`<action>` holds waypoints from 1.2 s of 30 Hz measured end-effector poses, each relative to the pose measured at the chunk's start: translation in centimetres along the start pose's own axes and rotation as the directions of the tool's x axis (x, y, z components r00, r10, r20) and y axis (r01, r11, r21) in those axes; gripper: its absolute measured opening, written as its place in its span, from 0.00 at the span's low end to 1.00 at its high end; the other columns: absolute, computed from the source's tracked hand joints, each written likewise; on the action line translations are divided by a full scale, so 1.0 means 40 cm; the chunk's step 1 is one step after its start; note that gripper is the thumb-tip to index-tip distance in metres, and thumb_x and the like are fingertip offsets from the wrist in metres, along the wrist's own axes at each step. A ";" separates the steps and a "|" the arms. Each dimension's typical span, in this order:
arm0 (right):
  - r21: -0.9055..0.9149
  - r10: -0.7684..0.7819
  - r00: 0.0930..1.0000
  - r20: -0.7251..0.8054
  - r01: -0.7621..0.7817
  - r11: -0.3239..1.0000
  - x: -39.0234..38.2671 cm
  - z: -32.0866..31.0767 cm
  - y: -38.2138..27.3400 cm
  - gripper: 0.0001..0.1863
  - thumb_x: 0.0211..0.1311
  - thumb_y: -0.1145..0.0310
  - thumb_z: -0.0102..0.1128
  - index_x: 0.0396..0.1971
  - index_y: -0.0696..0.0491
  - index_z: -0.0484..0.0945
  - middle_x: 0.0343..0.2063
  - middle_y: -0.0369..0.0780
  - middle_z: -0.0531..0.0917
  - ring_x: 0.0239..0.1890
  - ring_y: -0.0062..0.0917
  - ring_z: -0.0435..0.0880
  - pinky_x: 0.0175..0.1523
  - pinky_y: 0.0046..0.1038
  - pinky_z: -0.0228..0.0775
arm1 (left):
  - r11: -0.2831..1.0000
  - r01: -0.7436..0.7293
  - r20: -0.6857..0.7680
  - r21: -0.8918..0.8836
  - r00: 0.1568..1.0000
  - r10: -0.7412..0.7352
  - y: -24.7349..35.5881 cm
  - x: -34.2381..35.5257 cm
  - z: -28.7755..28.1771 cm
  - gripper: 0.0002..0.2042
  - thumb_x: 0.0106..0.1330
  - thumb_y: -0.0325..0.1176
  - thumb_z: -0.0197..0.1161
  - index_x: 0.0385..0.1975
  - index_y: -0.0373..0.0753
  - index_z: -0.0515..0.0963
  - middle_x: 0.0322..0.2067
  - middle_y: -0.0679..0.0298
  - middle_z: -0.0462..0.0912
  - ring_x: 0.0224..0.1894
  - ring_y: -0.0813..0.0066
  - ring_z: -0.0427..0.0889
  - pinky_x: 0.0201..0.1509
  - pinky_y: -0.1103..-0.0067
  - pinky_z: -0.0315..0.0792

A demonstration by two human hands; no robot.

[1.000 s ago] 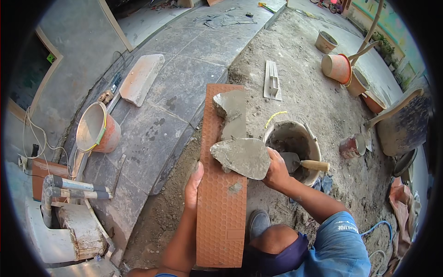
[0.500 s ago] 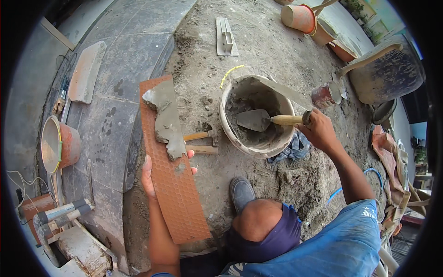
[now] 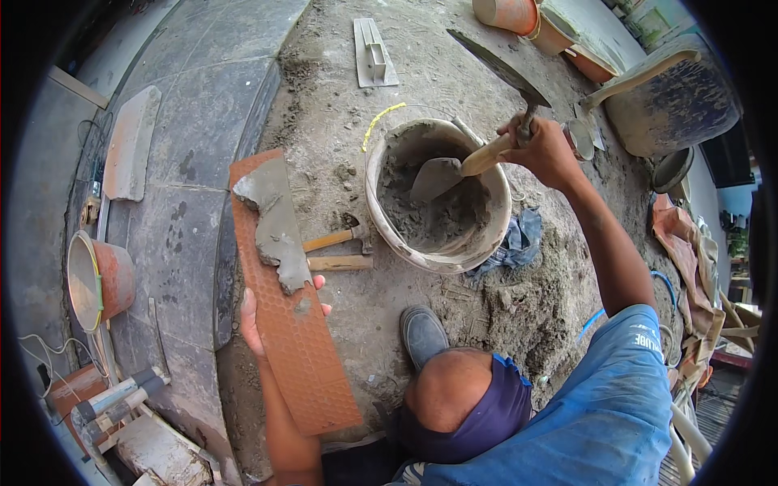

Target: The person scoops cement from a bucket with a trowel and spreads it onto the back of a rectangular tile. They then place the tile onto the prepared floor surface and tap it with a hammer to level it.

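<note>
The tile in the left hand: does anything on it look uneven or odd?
Yes, the mortar looks lopsided: most lies toward the upper right side of the tile, with a ragged left edge, and a small dab lies below.

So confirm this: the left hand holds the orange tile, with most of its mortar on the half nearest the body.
Wrong half: the head view shows most mortar on the far half of the orange tile. The left hand does hold it.

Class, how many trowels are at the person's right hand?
2: a large trowel, its blade pointing forward from the right hand, and a smaller trowel, its blade in the mouth of the bucket and wooden handle at that hand. None seems fully hidden.
</note>
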State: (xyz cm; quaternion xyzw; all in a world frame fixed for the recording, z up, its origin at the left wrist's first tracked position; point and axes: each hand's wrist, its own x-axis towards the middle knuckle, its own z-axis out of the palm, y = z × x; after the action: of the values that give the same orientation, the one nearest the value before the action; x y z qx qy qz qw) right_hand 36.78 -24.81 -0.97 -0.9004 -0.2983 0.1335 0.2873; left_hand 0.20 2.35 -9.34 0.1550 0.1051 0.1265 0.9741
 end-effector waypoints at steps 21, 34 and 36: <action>-0.827 0.385 0.755 0.531 0.362 0.431 0.013 0.231 -0.033 0.12 0.54 0.67 0.64 0.37 0.54 0.85 0.37 0.41 0.87 0.41 0.33 0.87 0.42 0.35 0.80 | 0.982 0.141 0.049 0.125 0.988 -0.148 -0.179 0.165 0.026 0.43 0.55 0.50 0.62 0.68 0.35 0.53 0.60 0.44 0.66 0.54 0.53 0.76 0.49 0.59 0.78; -0.560 0.627 0.219 0.748 0.717 0.416 0.089 0.281 -0.041 0.13 0.56 0.68 0.58 0.38 0.58 0.84 0.33 0.44 0.86 0.36 0.33 0.87 0.38 0.37 0.79 | 0.995 0.099 0.016 0.019 0.995 -0.099 -0.274 0.201 0.007 0.43 0.54 0.46 0.61 0.69 0.38 0.49 0.62 0.45 0.64 0.55 0.56 0.76 0.51 0.60 0.79; -0.615 0.634 0.217 0.743 0.596 0.517 0.063 0.283 -0.053 0.13 0.58 0.66 0.56 0.34 0.59 0.83 0.29 0.44 0.85 0.32 0.32 0.86 0.36 0.37 0.79 | 0.994 0.096 -0.002 0.044 0.995 -0.096 -0.264 0.196 0.021 0.43 0.53 0.46 0.61 0.68 0.37 0.51 0.61 0.47 0.65 0.55 0.57 0.76 0.51 0.61 0.79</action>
State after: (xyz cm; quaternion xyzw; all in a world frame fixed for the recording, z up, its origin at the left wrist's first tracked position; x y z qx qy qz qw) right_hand 33.15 -16.92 -8.94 -0.6078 -0.4120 0.5019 -0.4571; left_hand 10.09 -5.40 -13.32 0.1714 0.1150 0.0773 0.9754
